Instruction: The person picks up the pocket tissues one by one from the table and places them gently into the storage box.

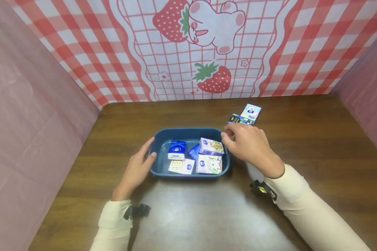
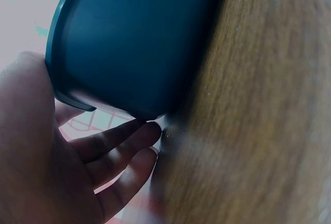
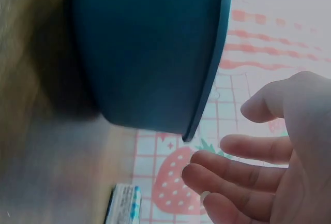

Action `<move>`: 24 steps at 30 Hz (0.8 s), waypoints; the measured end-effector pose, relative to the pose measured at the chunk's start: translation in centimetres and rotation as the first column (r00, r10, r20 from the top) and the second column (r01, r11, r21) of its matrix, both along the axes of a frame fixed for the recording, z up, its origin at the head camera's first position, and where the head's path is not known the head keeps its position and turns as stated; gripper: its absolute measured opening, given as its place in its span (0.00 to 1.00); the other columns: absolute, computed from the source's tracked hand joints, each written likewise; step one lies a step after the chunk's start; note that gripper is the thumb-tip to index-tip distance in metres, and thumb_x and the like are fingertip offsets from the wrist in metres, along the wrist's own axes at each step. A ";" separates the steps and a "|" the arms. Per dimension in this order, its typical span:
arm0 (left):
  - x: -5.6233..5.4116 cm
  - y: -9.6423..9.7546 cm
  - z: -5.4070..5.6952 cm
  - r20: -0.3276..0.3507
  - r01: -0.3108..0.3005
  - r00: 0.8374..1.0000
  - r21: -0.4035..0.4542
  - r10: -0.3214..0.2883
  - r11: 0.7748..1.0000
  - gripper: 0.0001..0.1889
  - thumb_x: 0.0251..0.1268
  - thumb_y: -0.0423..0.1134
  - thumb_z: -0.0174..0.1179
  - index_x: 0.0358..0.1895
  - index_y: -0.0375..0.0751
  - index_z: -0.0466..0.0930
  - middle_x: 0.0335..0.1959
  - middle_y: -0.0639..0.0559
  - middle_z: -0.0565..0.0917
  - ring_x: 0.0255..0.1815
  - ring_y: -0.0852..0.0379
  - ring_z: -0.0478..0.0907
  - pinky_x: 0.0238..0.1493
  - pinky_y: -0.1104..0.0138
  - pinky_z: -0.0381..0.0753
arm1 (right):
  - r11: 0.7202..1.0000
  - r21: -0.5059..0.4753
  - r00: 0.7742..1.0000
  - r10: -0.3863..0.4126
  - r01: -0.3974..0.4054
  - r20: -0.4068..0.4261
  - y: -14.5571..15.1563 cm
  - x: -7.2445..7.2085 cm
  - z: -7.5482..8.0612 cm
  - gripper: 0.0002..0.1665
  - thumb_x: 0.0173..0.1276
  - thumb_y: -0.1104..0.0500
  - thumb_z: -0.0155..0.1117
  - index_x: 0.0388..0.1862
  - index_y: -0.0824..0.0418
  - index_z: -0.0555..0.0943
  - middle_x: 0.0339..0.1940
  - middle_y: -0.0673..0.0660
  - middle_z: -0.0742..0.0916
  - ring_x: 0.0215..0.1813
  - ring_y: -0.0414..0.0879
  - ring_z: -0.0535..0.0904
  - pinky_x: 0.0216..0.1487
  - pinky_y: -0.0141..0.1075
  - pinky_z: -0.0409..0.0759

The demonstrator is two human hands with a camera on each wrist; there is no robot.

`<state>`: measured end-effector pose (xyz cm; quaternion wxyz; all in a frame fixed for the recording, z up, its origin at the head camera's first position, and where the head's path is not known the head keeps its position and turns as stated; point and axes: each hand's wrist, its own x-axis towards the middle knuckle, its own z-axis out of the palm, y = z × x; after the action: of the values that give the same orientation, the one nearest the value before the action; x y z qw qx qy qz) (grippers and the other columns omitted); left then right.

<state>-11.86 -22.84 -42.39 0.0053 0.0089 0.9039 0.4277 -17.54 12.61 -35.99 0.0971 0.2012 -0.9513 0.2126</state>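
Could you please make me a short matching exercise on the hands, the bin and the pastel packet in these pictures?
Column one
1. Left hand
2. Right hand
3. Bin
4. Pastel packet

Column two
A. Lying on the wooden table, outside the bin
B. Beside the bin's right end, holding nothing
C. Dark blue, with several tissue packs inside
D. At the bin's left end

Right pairs: 1-D; 2-B; 3-C; 4-A.
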 end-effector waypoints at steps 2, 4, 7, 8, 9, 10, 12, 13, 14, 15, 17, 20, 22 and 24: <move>0.0 0.1 0.0 0.004 -0.003 1.000 0.002 0.003 1.000 0.29 0.79 0.50 0.49 0.79 0.68 0.56 0.78 0.52 0.62 0.76 0.43 0.61 0.71 0.41 0.61 | 1.000 0.001 1.000 -0.015 0.015 0.006 0.4 -0.2 -0.1 0.17 0.68 0.50 0.67 0.47 0.61 0.85 0.36 0.55 0.89 0.29 0.47 0.80 0.25 0.41 0.79; 0.1 0.1 0.0 0.010 -0.005 1.000 0.002 0.005 1.000 0.29 0.79 0.51 0.49 0.79 0.68 0.56 0.78 0.52 0.62 0.76 0.43 0.60 0.71 0.41 0.61 | 1.000 0.004 0.999 -0.030 0.030 0.013 0.7 -0.4 -0.1 0.17 0.68 0.50 0.66 0.47 0.60 0.85 0.36 0.55 0.89 0.30 0.47 0.81 0.25 0.42 0.79; 0.1 0.1 0.1 0.018 -0.007 1.000 0.008 0.006 1.000 0.29 0.79 0.51 0.48 0.79 0.69 0.56 0.78 0.53 0.61 0.76 0.43 0.60 0.71 0.41 0.61 | 0.999 0.014 0.998 -0.051 0.051 0.022 1.1 -0.8 -0.1 0.18 0.68 0.49 0.65 0.48 0.60 0.86 0.36 0.55 0.89 0.31 0.48 0.81 0.25 0.44 0.79; 0.1 0.1 0.1 0.020 -0.006 1.000 0.009 0.005 1.000 0.29 0.79 0.52 0.48 0.79 0.69 0.55 0.78 0.53 0.61 0.76 0.43 0.60 0.71 0.41 0.61 | 0.998 0.019 0.998 -0.057 0.057 0.026 1.2 -1.0 -0.1 0.18 0.68 0.48 0.65 0.48 0.60 0.85 0.35 0.55 0.89 0.30 0.48 0.81 0.25 0.44 0.79; 0.1 0.2 0.1 0.019 -0.005 1.000 0.008 0.005 1.000 0.29 0.79 0.52 0.48 0.79 0.69 0.55 0.78 0.53 0.61 0.76 0.43 0.60 0.71 0.41 0.61 | 0.998 0.026 0.998 -0.063 0.062 0.032 1.3 -1.1 -0.2 0.18 0.68 0.48 0.64 0.48 0.59 0.85 0.34 0.55 0.88 0.30 0.48 0.80 0.24 0.44 0.78; 0.1 0.1 0.1 0.020 -0.004 1.000 0.008 0.003 1.000 0.29 0.79 0.52 0.48 0.79 0.69 0.55 0.78 0.52 0.61 0.76 0.43 0.60 0.71 0.41 0.61 | 0.997 0.033 0.997 -0.068 0.067 0.038 1.4 -1.2 -0.2 0.18 0.68 0.48 0.64 0.48 0.59 0.85 0.32 0.54 0.87 0.29 0.48 0.79 0.24 0.44 0.77; 0.2 0.1 0.1 0.017 -0.005 1.000 0.009 0.005 1.000 0.29 0.79 0.52 0.48 0.78 0.69 0.56 0.78 0.53 0.61 0.76 0.43 0.60 0.71 0.41 0.61 | 0.996 0.046 0.996 -0.074 0.072 0.055 1.5 -1.5 -0.4 0.19 0.69 0.47 0.63 0.48 0.59 0.85 0.30 0.53 0.86 0.27 0.48 0.77 0.23 0.42 0.75; 0.2 0.1 0.1 0.016 -0.006 1.000 0.008 0.006 1.000 0.29 0.78 0.52 0.48 0.78 0.69 0.56 0.78 0.53 0.61 0.76 0.43 0.60 0.71 0.41 0.61 | 0.996 0.053 0.995 -0.075 0.072 0.062 1.6 -1.6 -0.5 0.19 0.69 0.47 0.63 0.48 0.59 0.85 0.29 0.53 0.85 0.26 0.48 0.76 0.22 0.42 0.73; 0.2 0.1 0.1 0.016 -0.004 1.000 0.007 0.004 1.000 0.29 0.78 0.52 0.48 0.78 0.69 0.56 0.78 0.53 0.61 0.76 0.43 0.60 0.71 0.41 0.61 | 0.996 0.060 0.995 -0.076 0.072 0.066 1.7 -1.8 -0.6 0.18 0.69 0.47 0.63 0.47 0.59 0.84 0.28 0.53 0.84 0.26 0.49 0.75 0.22 0.41 0.72; 0.2 0.1 0.0 0.015 -0.003 1.000 0.006 0.003 1.000 0.29 0.78 0.52 0.48 0.78 0.69 0.56 0.78 0.53 0.61 0.76 0.43 0.60 0.71 0.41 0.61 | 0.995 0.066 0.995 -0.078 0.073 0.069 1.8 -1.9 -0.7 0.18 0.69 0.46 0.62 0.46 0.59 0.84 0.27 0.53 0.84 0.26 0.49 0.75 0.21 0.41 0.71; 0.1 0.1 0.0 0.011 -0.002 1.000 0.006 0.002 1.000 0.29 0.78 0.53 0.48 0.78 0.70 0.56 0.78 0.53 0.61 0.76 0.43 0.61 0.71 0.41 0.61 | 0.995 0.073 0.994 -0.078 0.073 0.072 2.0 -2.1 -1.0 0.18 0.69 0.46 0.62 0.46 0.59 0.84 0.27 0.52 0.83 0.26 0.49 0.74 0.21 0.41 0.71; 0.1 0.1 -0.1 0.005 -0.001 1.000 0.004 0.001 1.000 0.29 0.78 0.53 0.48 0.78 0.70 0.56 0.78 0.53 0.62 0.75 0.43 0.61 0.71 0.41 0.61 | 0.994 0.083 0.995 -0.078 0.072 0.070 2.2 -2.4 -1.2 0.18 0.69 0.46 0.62 0.44 0.58 0.84 0.26 0.52 0.83 0.26 0.49 0.74 0.20 0.41 0.70; 0.1 0.1 -0.1 0.000 -0.003 1.000 0.004 0.003 1.000 0.29 0.78 0.53 0.49 0.78 0.70 0.56 0.77 0.52 0.62 0.75 0.43 0.62 0.70 0.41 0.62 | 0.994 0.083 0.995 -0.074 0.068 0.072 2.3 -2.5 -1.4 0.17 0.70 0.47 0.61 0.44 0.59 0.84 0.26 0.53 0.82 0.25 0.49 0.74 0.20 0.41 0.69; 0.1 0.0 0.0 -0.004 -0.002 1.000 0.004 0.002 1.000 0.29 0.78 0.54 0.48 0.78 0.70 0.56 0.77 0.52 0.62 0.75 0.43 0.62 0.70 0.41 0.62 | 0.995 0.081 0.994 -0.070 0.064 0.078 2.3 -2.7 -1.4 0.17 0.70 0.47 0.61 0.45 0.59 0.84 0.26 0.53 0.82 0.25 0.49 0.73 0.19 0.41 0.69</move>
<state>-11.76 -22.79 -42.44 0.0028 0.0089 0.9030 0.4296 -20.23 14.95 -37.42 0.0574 0.1642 -0.9682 0.1797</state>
